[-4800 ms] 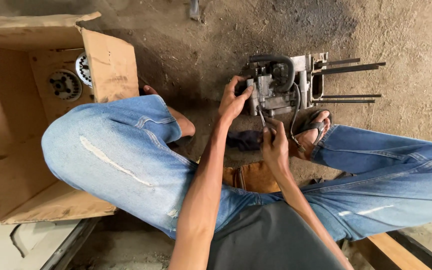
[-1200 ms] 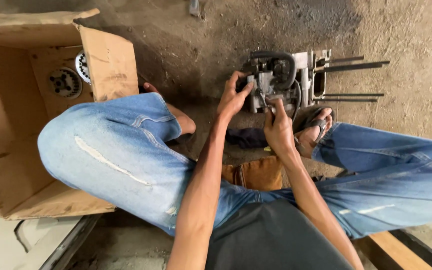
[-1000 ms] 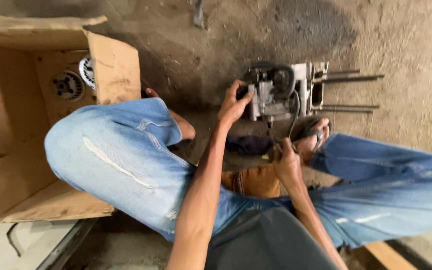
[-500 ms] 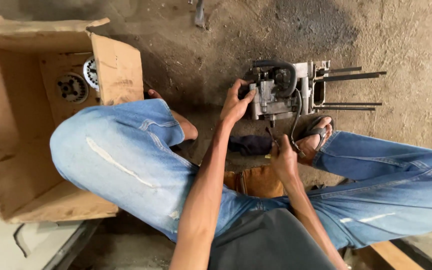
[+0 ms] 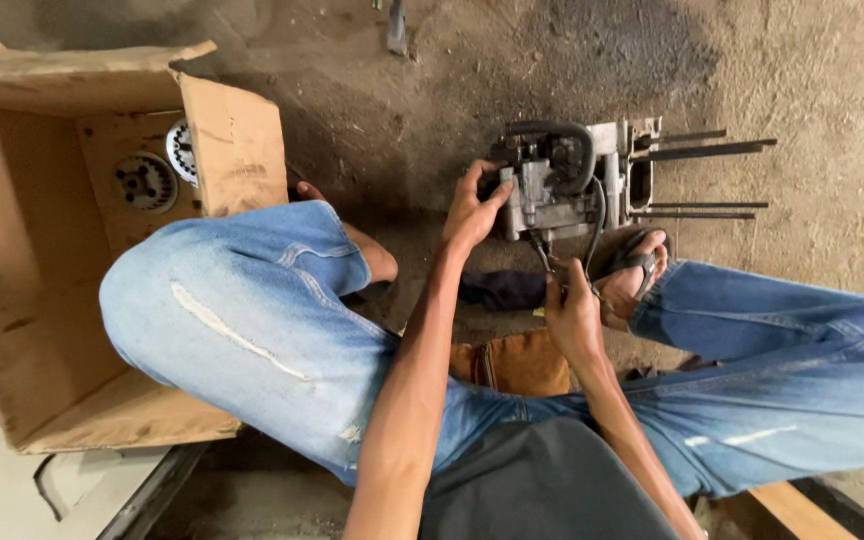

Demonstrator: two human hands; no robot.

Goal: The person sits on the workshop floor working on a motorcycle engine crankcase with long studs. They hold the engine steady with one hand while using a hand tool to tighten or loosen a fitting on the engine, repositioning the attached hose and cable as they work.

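Dirt floor (image 5: 832,80) open; left hand (image 5: 472,210) grips engine block (image 5: 562,185) edge.

I see a rough, stained concrete floor (image 5: 812,70), darker with grime near the middle. An open cardboard box (image 5: 42,300) stands at my left, and a wooden plank (image 5: 787,505) lies bottom right.

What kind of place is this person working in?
Most likely a small engine repair workshop, worked at floor level. The left hand steadies a metal engine block with long studs on a stained concrete floor, and a cardboard box nearby holds round gear-like parts.
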